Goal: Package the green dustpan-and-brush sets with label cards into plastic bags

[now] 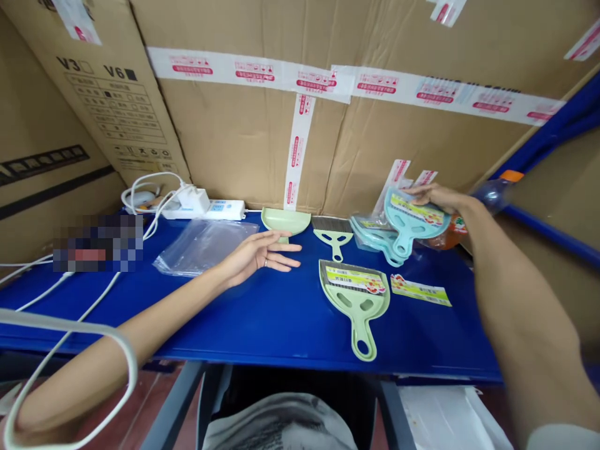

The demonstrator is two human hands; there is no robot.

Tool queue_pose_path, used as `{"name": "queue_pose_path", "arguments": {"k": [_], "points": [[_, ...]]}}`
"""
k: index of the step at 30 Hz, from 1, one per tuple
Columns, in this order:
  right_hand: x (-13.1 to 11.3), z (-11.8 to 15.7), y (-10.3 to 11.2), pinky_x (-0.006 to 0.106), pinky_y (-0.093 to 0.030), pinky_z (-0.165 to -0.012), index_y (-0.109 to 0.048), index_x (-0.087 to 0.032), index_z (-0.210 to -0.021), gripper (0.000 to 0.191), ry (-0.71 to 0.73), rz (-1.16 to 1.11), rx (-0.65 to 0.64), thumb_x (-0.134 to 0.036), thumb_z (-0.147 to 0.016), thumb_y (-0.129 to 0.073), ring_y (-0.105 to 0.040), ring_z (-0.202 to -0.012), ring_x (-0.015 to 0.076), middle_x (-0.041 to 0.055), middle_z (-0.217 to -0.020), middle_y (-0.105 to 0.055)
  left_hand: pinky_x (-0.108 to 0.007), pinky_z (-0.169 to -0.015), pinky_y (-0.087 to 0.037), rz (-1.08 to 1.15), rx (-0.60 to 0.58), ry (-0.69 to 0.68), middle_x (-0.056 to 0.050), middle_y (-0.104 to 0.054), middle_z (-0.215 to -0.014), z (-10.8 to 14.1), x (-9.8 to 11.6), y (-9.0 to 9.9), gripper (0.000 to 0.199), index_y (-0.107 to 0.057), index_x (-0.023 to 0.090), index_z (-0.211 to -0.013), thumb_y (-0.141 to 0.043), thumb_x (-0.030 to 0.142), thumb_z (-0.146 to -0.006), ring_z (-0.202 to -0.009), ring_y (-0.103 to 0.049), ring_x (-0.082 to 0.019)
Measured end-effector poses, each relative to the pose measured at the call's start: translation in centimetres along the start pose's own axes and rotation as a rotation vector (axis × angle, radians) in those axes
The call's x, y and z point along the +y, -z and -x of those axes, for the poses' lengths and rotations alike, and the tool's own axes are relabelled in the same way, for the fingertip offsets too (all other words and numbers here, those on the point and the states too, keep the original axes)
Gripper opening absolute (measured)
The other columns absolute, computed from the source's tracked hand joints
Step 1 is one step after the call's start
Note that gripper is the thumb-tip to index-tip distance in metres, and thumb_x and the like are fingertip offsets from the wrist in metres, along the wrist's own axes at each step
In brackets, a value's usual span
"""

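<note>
My right hand (438, 195) grips the far edge of a light blue dustpan and brush set (409, 224) that carries a yellow-green label. Beneath it lie more blue sets (372, 232), partly hidden. My left hand (260, 253) is open and empty, fingers spread, just in front of a green dustpan (285, 220), whose handle it partly covers. Beside that dustpan lies a separate green hand brush (332, 235). Nearer to me, a green dustpan and brush set (357, 300) lies with its handle toward me and a label across its bristles. A loose label card (420, 290) is to its right.
Clear plastic bags (206, 245) lie left of my left hand. A white power strip (225, 209) with cables stands against the cardboard wall (244, 137). At the right is a bottle with an orange cap (510, 176). A white cable (129, 362) loops across my left forearm.
</note>
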State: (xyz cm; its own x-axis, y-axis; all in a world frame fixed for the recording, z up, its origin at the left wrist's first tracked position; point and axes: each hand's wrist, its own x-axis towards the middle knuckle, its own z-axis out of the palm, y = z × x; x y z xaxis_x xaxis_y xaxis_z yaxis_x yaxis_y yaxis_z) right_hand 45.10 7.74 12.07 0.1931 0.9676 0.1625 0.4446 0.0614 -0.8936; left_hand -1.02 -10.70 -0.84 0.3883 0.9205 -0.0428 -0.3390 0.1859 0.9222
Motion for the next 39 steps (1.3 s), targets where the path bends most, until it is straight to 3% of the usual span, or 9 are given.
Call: {"name": "queue_pose_path", "arguments": {"k": [3, 5, 8, 13, 19, 22, 27, 32, 39], "points": [[1.7, -2.4, -0.6, 0.035, -0.059, -0.084, -0.088, -0.002, -0.106, 0.031, -0.076, 0.290, -0.348, 0.011, -0.080, -0.076, -0.080, -0.078, 0.0187, 0.0231, -0.112, -0.084, -0.047, -0.085, -0.070, -0.011, 0.019, 0.012, -0.027, -0.076, -0.139, -0.1, -0.1, 0.3, 0.036, -0.066, 0.014, -0.135, -0.055, 0.038, -0.110, -0.105, -0.084, -0.041], [2.8, -3.9, -1.1, 0.036, -0.062, -0.093, -0.089, -0.014, -0.115, 0.038, 0.055, 0.490, -0.521, 0.002, -0.081, -0.081, -0.081, -0.092, 0.0229, 0.0153, -0.121, -0.085, -0.046, -0.084, -0.070, -0.018, 0.031, 0.020, -0.028, -0.075, -0.140, 0.0, -0.1, 0.3, 0.038, -0.065, 0.014, -0.135, -0.052, 0.041, -0.111, -0.105, -0.084, -0.041], [4.2, -4.6, -2.6, 0.038, -0.061, -0.101, -0.087, -0.012, -0.120, 0.034, 0.273, 0.627, -0.581, -0.011, -0.086, -0.081, -0.079, -0.104, 0.0256, 0.0155, -0.123, -0.084, -0.044, -0.083, -0.070, -0.026, 0.034, 0.029, -0.028, -0.075, -0.141, 0.1, -0.1, 0.2, 0.039, -0.064, 0.013, -0.136, -0.050, 0.042, -0.112, -0.104, -0.085, -0.040], [5.6, -2.8, -4.6, 0.041, -0.061, -0.104, -0.088, -0.013, -0.114, 0.032, 0.379, 0.692, -0.434, -0.018, -0.085, -0.076, -0.080, -0.110, 0.0306, 0.0134, -0.118, -0.086, -0.045, -0.080, -0.070, -0.034, 0.019, 0.012, -0.027, -0.076, -0.140, 0.2, 0.1, -0.1, 0.039, -0.063, 0.014, -0.134, -0.049, 0.043, -0.113, -0.100, -0.085, -0.039], [5.5, 1.5, -3.0, 0.055, -0.055, -0.114, -0.086, -0.018, -0.123, 0.036, 0.592, 0.844, -0.106, -0.027, -0.093, -0.067, -0.075, -0.124, 0.0375, 0.0161, -0.133, -0.080, -0.043, -0.076, -0.070, -0.026, 0.003, -0.015, -0.027, -0.077, -0.137, 0.3, 0.2, -0.2, 0.038, -0.064, 0.014, -0.132, -0.050, 0.043, -0.112, -0.098, -0.086, -0.039], [6.1, 4.3, -2.3, 0.056, -0.055, -0.115, -0.084, -0.017, -0.128, 0.043, 0.539, 0.872, -0.088, -0.041, -0.101, -0.061, -0.074, -0.126, 0.0388, 0.0179, -0.132, -0.080, -0.042, -0.073, -0.070, -0.041, 0.000, -0.035, -0.027, -0.077, -0.136, 0.3, 0.2, -0.2, 0.038, -0.065, 0.014, -0.130, -0.052, 0.044, -0.111, -0.096, -0.086, -0.038], [7.5, 7.6, -2.8, 0.062, -0.047, -0.122, -0.069, -0.018, -0.152, 0.060, 0.308, 0.809, 0.094, -0.053, -0.106, -0.053, -0.061, -0.145, 0.0407, 0.0217, -0.147, -0.071, -0.040, -0.071, -0.070, -0.054, 0.001, -0.045, -0.027, -0.078, -0.135, 0.3, 0.3, -0.2, 0.035, -0.066, 0.014, -0.129, -0.053, 0.041, -0.111, -0.094, -0.086, -0.037], [8.0, 8.2, -3.7, 0.053, -0.051, -0.119, -0.064, -0.017, -0.157, 0.068, 0.047, 0.705, -0.056, -0.049, -0.097, -0.069, -0.066, -0.140, 0.0388, 0.0193, -0.149, -0.071, -0.040, -0.071, -0.071, -0.080, 0.007, -0.035, -0.026, -0.078, -0.134, 0.2, 0.2, -0.2, 0.034, -0.066, 0.014, -0.130, -0.054, 0.040, -0.110, -0.094, -0.086, -0.038], [8.2, 8.6, -4.2, 0.049, -0.053, -0.115, -0.071, -0.019, -0.150, 0.066, -0.004, 0.716, -0.062, -0.055, -0.094, -0.069, -0.070, -0.132, 0.0373, 0.0174, -0.141, -0.076, -0.041, -0.071, -0.071, -0.106, 0.021, -0.035, -0.027, -0.079, -0.133, 0.4, 0.3, -0.1, 0.035, -0.066, 0.013, -0.128, -0.055, 0.040, -0.109, -0.094, -0.086, -0.038]]}}
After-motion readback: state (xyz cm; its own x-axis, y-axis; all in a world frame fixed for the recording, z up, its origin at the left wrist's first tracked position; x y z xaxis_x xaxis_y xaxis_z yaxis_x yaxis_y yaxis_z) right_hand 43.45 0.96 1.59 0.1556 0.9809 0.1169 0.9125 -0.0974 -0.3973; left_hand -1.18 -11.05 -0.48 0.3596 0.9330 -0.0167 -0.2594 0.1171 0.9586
